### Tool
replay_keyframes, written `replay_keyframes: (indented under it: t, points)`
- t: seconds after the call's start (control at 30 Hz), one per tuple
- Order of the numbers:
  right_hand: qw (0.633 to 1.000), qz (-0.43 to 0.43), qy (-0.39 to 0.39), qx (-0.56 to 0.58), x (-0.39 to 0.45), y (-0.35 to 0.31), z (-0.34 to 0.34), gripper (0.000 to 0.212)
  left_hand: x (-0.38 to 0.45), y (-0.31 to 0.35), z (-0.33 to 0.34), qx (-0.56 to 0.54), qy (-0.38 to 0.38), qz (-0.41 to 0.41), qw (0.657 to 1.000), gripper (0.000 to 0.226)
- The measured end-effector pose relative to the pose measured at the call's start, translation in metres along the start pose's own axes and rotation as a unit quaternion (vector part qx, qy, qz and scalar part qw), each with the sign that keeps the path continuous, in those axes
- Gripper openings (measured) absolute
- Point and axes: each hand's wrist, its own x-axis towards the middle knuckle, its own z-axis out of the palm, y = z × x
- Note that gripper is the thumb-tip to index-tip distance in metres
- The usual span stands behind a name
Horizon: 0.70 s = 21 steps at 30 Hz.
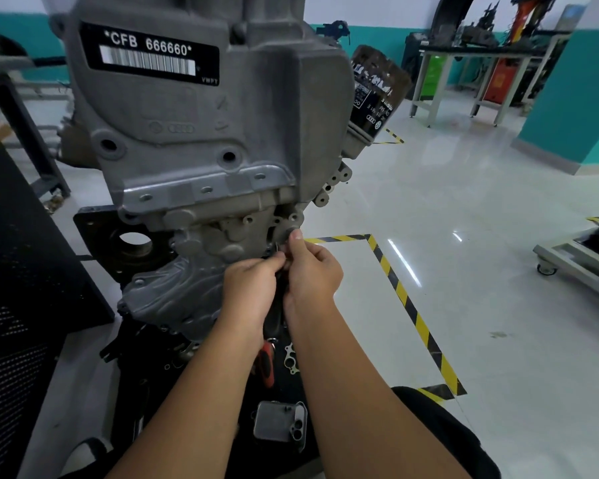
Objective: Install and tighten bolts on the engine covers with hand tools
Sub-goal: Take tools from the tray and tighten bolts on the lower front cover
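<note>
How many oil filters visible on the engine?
1. The black oil filter hangs off the right side of the engine block, above and behind both hands. Any others on the block's far side would be hidden.

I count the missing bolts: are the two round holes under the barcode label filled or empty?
Empty. Both holes show dark openings, no bolt heads.

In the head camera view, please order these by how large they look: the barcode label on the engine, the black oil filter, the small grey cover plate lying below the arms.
1. barcode label
2. black oil filter
3. grey cover plate

The label is nearer the camera, so first and second places are unsure.
</note>
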Motion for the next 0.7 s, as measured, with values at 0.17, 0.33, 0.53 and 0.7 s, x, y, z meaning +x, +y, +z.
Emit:
replay_keyframes:
  t: [0.17,0.33,0.53,0.7]
  points:
    - [0.944,-0.128,0.016,-0.304,0.012,-0.015,-0.003,0.035,-0.006,-0.001,0.007,-0.04,-0.012,-0.025,0.999,0.034]
    - [0.889,-0.17,-0.027,-0.424,0.018,-0.033,-0.008,0.045,-0.01,-0.004,0.015,-0.037,-0.019,-0.016,0.999,0.028]
    - [0.856,-0.194,-0.089,-0.471,0.018,-0.042,-0.01,0.031,-0.004,-0.006,0.015,-0.044,-0.006,-0.01,0.999,0.035]
    - [0.844,-0.207,-0.102,-0.484,0.021,-0.046,-0.014,0.035,-0.003,-0.01,0.021,-0.04,-0.01,-0.019,0.999,0.021]
